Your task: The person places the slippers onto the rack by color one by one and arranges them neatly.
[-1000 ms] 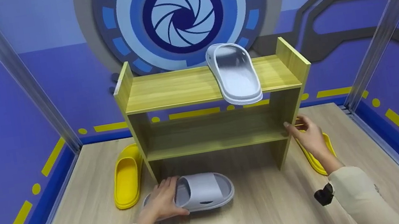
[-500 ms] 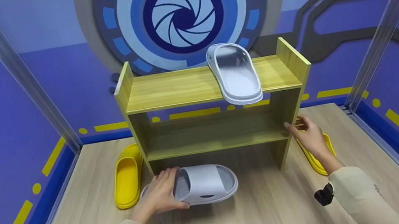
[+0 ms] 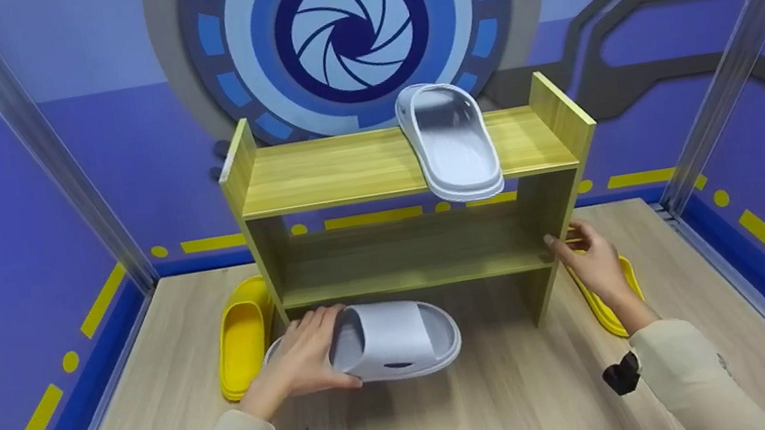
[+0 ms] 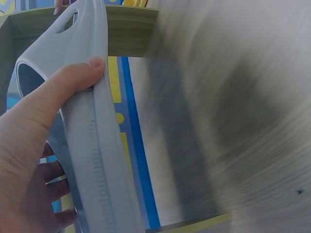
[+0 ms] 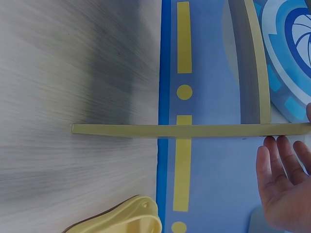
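Note:
My left hand (image 3: 302, 360) grips a grey slipper (image 3: 400, 334) by its heel half, raised off the table before the lower opening of a wooden shoe rack (image 3: 323, 171). In the left wrist view, the thumb presses the slipper's side (image 4: 97, 145) and the fingers reach round the opposite edge. My right hand (image 3: 596, 266) pinches the rack's right side panel (image 5: 194, 130), thumb on the inner face and fingers on the outer. Another grey slipper (image 3: 455, 143) lies on the top shelf, its heel end overhanging the front edge.
One yellow slipper (image 3: 242, 342) stands on the table left of the rack. A second yellow slipper (image 3: 606, 318) is on the right, partly covered by my right hand and wrist. Patterned blue walls (image 3: 113, 187) enclose the wooden table (image 3: 473, 414).
The grey slipper in my left hand has risen off the table and moved slightly right and towards the rack. My right hand has stayed on the side panel.

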### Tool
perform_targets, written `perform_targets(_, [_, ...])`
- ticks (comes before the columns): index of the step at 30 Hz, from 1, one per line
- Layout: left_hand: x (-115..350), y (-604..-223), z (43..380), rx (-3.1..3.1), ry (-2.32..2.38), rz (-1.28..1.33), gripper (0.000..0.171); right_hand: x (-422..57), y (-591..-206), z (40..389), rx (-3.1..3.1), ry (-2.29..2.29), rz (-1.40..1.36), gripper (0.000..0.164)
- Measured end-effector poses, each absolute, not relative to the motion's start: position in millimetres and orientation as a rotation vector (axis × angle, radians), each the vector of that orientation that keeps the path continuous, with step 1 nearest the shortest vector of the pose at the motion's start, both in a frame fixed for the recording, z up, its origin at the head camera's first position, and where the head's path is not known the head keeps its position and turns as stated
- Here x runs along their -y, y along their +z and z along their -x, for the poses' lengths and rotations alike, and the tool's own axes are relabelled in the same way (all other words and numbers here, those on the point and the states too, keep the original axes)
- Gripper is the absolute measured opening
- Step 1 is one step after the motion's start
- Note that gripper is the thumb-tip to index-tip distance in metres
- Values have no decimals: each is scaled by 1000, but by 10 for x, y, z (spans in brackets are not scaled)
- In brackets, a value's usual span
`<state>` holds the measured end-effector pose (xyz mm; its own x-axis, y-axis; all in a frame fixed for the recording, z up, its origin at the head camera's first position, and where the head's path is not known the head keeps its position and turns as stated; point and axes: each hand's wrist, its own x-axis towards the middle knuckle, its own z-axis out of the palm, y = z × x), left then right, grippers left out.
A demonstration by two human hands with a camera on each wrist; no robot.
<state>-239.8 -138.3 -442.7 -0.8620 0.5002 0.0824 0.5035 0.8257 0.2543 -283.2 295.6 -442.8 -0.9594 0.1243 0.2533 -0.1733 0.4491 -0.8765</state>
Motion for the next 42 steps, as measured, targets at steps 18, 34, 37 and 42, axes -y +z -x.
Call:
perform_targets(18, [1328,-4056,2380,2949,-470,861,101,-2874,-4251,2715,2406,1563,-74,52])
perform_targets(34, [1378,-3618,2393,2882,-456,886,101,-2956,-4439,2853,2398,1483,-45,53])
perform_targets(37, [1386,-3521,2389,2879,-446,877,102,-2963,-4445,2854,2403,1476,-30,53])
perform_targets(42, [1406,-3359,2379,2847,-453,861,102,-2960,-4405,2833,2425,1493,-16,53])
